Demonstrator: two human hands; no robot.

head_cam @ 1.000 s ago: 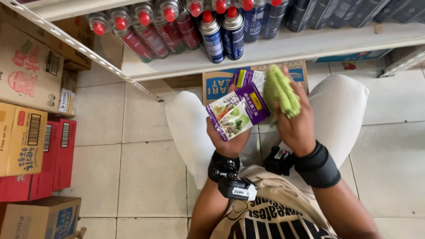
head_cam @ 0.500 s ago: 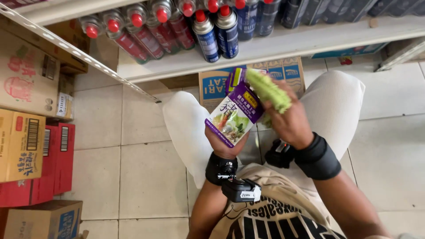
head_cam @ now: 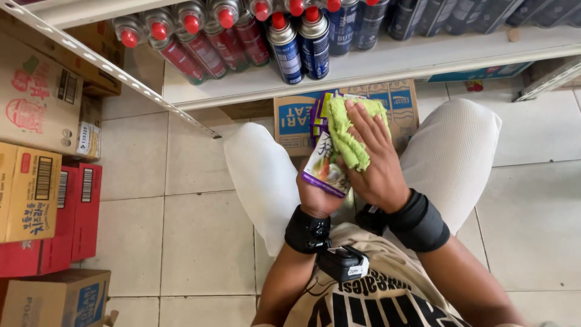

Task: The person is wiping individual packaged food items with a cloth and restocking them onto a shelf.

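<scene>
My left hand (head_cam: 318, 197) grips a small purple packet (head_cam: 321, 166) from below, holding it up in front of my knees. My right hand (head_cam: 375, 160) presses a light green cloth (head_cam: 348, 130) flat against the packet's face, fingers spread over it. The cloth covers most of the packet, so only its lower left corner and a purple edge show. Both wrists wear black bands.
A white shelf (head_cam: 387, 60) ahead carries several red-capped spray cans (head_cam: 200, 42) and blue ones (head_cam: 315, 42). A cardboard box (head_cam: 290, 118) sits under it. Stacked cartons (head_cam: 36, 157) stand at the left on the tiled floor (head_cam: 200, 242).
The packet has turned more upright and closer to me. My right hand has moved the cloth from the packet's right edge onto its face.
</scene>
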